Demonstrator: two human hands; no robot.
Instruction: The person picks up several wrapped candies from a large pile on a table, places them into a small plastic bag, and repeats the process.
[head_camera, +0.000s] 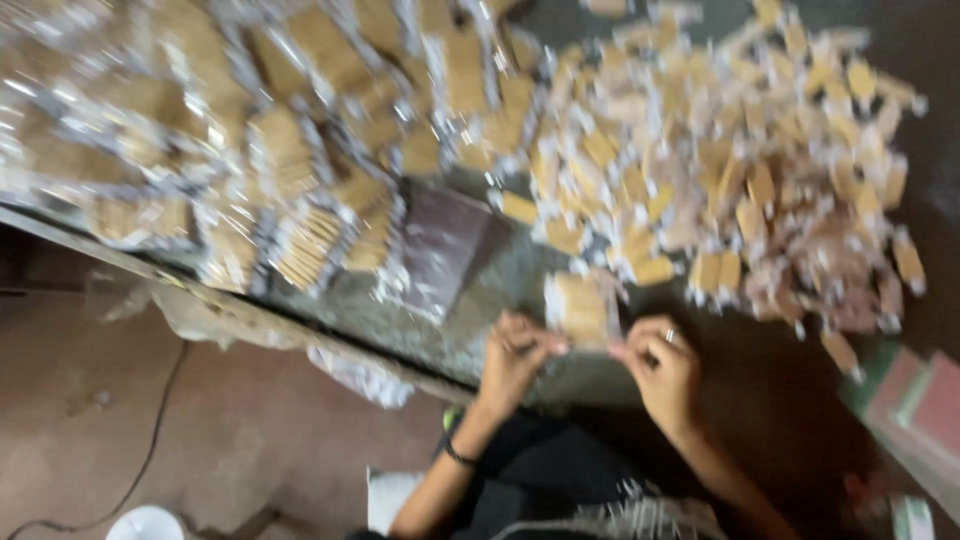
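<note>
1. Pretty blurry shot, but both hands are up at the near edge of the desk (470, 290), working one clear-wrapped packet of tan biscuits (582, 310) between them.
2. Left hand (512, 358): its grip is pinched on the packet's left edge, fingers curled in tight. There's a dark band on that wrist.
3. Right hand (662, 368): grip pinched on the packet's right edge, with a ring showing on one finger.
4. So the packet sits right between the two grips, held upright-ish just above the desk edge.
5. Just beyond the right grip is a big loose heap of small wrapped biscuits (740, 160), spreading away to the far right.
6. Beyond and left of the left grip, a pile of bigger shiny wrapped stacks (250, 140).
7. Between those piles, just past the grips, lies a dark flat sheet (440, 245); can't tell what it is.
</note>
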